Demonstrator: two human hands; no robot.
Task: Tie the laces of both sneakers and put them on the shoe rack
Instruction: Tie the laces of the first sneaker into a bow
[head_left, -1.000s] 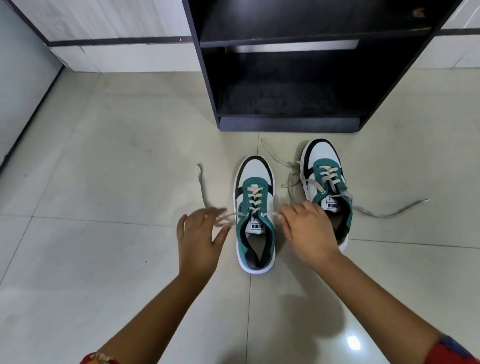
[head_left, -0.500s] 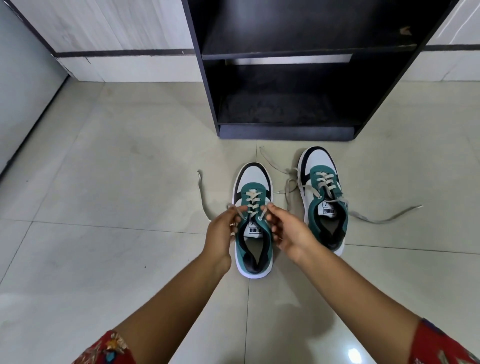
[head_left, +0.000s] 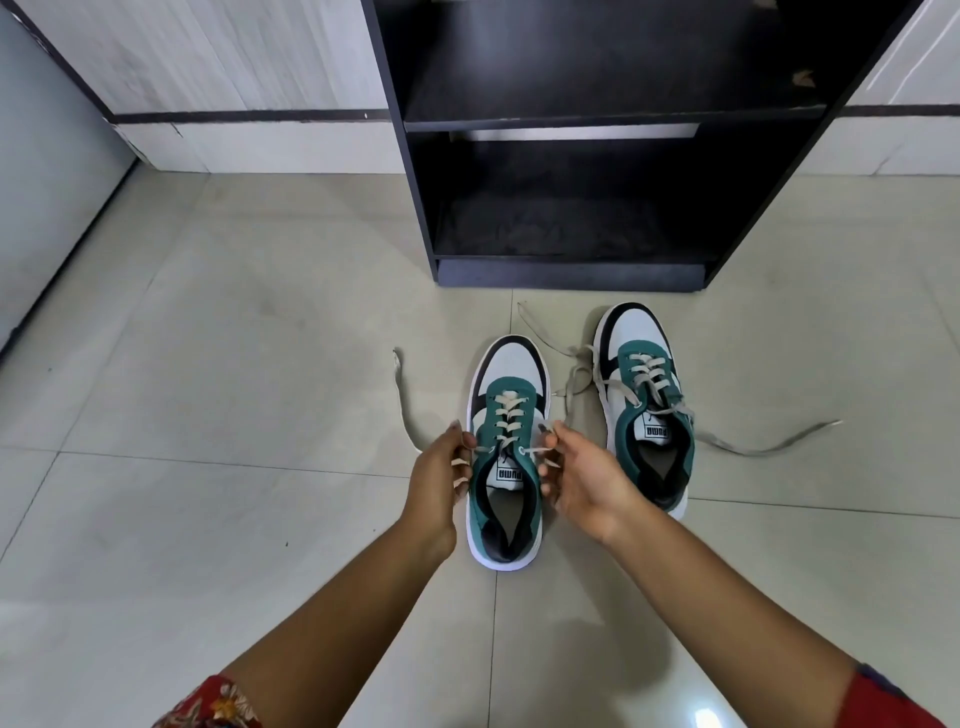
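Two green, white and black sneakers stand on the tiled floor, toes toward the rack. The left sneaker (head_left: 506, 467) sits between my hands. My left hand (head_left: 441, 478) pinches its left lace at the top eyelet, and that lace trails off to the left (head_left: 402, 400). My right hand (head_left: 582, 478) pinches the right lace end close to the tongue. The right sneaker (head_left: 647, 410) stands just beyond my right hand, its laces (head_left: 769, 447) loose and spread on the floor. The black shoe rack (head_left: 571, 208) stands directly behind the sneakers with both visible shelves bare.
Pale floor tiles (head_left: 234, 364) spread to the left and right of the sneakers. A grey wall or door (head_left: 47, 182) runs along the left edge. White panelled cabinetry (head_left: 249, 78) with a dark strip lines the back wall beside the rack.
My hands came in from either side of the left sneaker and took hold of its two laces near the top eyelets. The view shifted slightly downward.
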